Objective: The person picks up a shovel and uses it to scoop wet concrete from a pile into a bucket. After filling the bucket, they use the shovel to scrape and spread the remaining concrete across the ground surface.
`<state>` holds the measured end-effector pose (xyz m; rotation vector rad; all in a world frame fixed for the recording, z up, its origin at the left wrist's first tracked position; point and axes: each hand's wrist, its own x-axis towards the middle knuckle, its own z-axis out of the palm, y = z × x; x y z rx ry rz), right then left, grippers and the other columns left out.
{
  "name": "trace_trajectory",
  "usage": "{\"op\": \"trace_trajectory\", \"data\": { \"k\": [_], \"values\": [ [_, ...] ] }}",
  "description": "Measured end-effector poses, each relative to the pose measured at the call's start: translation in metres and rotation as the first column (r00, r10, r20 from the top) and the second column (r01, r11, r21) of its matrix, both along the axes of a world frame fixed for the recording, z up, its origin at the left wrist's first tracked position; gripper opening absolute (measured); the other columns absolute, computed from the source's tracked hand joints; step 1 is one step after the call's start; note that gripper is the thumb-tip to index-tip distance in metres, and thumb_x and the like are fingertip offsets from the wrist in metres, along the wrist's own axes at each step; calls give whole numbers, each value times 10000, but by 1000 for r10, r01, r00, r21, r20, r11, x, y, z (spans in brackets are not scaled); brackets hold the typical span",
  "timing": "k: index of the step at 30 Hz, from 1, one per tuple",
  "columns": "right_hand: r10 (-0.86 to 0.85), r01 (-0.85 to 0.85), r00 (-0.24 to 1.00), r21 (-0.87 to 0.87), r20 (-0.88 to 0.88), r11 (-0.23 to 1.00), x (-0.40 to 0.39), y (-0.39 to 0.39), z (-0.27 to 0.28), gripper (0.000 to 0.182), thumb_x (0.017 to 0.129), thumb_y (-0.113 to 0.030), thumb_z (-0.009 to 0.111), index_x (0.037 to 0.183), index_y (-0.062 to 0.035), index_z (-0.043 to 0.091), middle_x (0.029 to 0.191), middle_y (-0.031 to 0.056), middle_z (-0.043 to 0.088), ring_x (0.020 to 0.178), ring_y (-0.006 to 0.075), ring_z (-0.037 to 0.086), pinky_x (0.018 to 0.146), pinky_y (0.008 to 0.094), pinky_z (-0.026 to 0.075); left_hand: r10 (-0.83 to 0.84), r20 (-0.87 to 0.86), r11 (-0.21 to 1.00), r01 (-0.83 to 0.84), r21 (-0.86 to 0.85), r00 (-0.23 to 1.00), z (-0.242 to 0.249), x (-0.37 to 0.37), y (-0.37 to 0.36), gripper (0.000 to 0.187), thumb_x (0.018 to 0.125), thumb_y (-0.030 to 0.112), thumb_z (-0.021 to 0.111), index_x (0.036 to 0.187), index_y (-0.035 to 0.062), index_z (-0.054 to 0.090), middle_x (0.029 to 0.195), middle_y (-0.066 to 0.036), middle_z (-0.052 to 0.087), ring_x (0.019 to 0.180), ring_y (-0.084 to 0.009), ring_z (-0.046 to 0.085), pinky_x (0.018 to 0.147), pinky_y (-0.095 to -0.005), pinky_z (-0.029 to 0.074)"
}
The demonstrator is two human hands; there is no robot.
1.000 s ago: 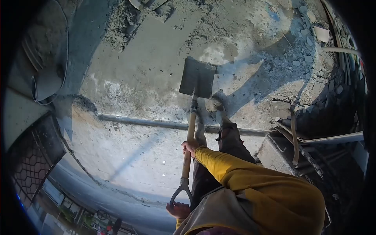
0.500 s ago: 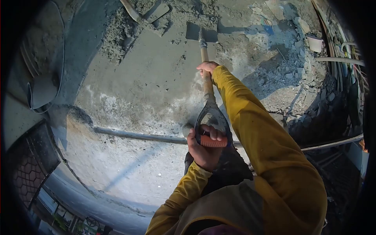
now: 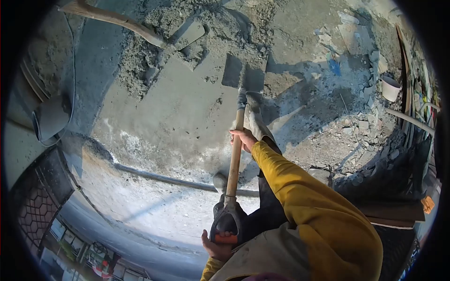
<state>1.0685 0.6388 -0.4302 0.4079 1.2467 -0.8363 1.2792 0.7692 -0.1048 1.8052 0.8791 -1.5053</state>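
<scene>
My left hand (image 3: 216,247) is closed round the orange grip of a shovel's D-handle, low in the view near my body. Further up the wooden shaft (image 3: 234,168), my right hand (image 3: 243,139) grips it with the fingers wrapped round. The flat metal blade (image 3: 255,78) lies at the lower edge of a heap of wet grey mortar (image 3: 225,28), some mortar sticking along its middle. A second tool, with a curved wooden handle (image 3: 122,21) and a mortar-coated blade (image 3: 190,35), rests in the heap to the left.
A boot (image 3: 255,117) stands just beyond my right hand, another (image 3: 219,181) beside the shaft. A pipe (image 3: 164,178) crosses the floor. Broken rubble (image 3: 361,124) and a white bucket (image 3: 390,89) are at the right. A grey container (image 3: 51,117) is at the left.
The shovel and both hands have moved down the view towards my body. One leg has come forward to the right of the shaft, and more of the second tool's handle shows.
</scene>
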Motion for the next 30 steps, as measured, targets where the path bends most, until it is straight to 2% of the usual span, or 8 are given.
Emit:
{"op": "trace_trajectory", "data": {
  "k": [3,7,10,15,20,24,29,30],
  "values": [
    [-4,-10,988,90,157,996,-19,-19,0,222,751,-188,672,871,-88,514,710,28,517,553,175,531,552,347,477,-82,315,964,-5,267,945,13,-29,-13,484,759,564,456,619,101,434,508,-46,397,489,-207,428,580,-383,424],
    [-22,-53,945,219,325,974,-42,-48,11,188,753,-163,665,782,-130,482,600,-27,450,507,134,460,522,331,393,-193,413,850,-58,523,890,12,-60,-37,527,763,591,420,547,113,364,429,-46,354,395,-219,376,431,-375,371],
    [88,-180,956,325,279,929,-42,-68,3,166,744,-104,636,760,-106,471,603,-3,421,501,148,441,523,364,409,-230,491,855,-67,514,840,-16,-59,-44,509,775,571,416,543,122,356,416,-40,350,373,-211,364,409,-366,362],
    [65,-87,993,254,94,963,-79,-123,-49,162,715,-65,632,732,-90,472,594,3,422,477,141,430,479,352,402,-218,524,908,-25,417,823,-91,-83,-64,483,796,537,409,535,136,342,395,-29,342,337,-198,346,371,-353,346],
    [118,-72,950,163,-289,984,-145,-170,-40,198,696,-60,667,663,-97,476,578,-12,452,445,122,426,436,288,371,4,233,949,-77,304,973,-136,-129,-90,352,810,446,464,626,156,385,455,8,302,376,-153,328,398,-325,326],
    [227,-252,753,48,-618,967,-174,-198,13,169,688,-67,668,648,-49,504,565,11,479,450,114,478,409,259,396,109,-151,942,-54,331,982,-143,-147,-92,282,813,433,484,702,185,412,497,12,311,414,-148,326,433,-316,317],
    [142,-262,687,-61,-713,963,-139,-219,75,313,713,-105,660,909,-79,417,712,38,487,471,135,485,432,287,447,-3,-556,966,146,213,831,-177,-116,-79,361,844,403,434,872,49,495,537,-1,379,474,-136,400,462,-256,381],
    [131,-248,771,-105,-624,963,-125,-216,71,321,714,-103,662,912,-92,410,687,31,478,468,137,481,434,290,450,298,-698,941,-79,329,651,-189,-107,-80,405,835,352,443,1013,-13,443,604,-24,432,517,-135,446,492,-254,413]
  ]
}}
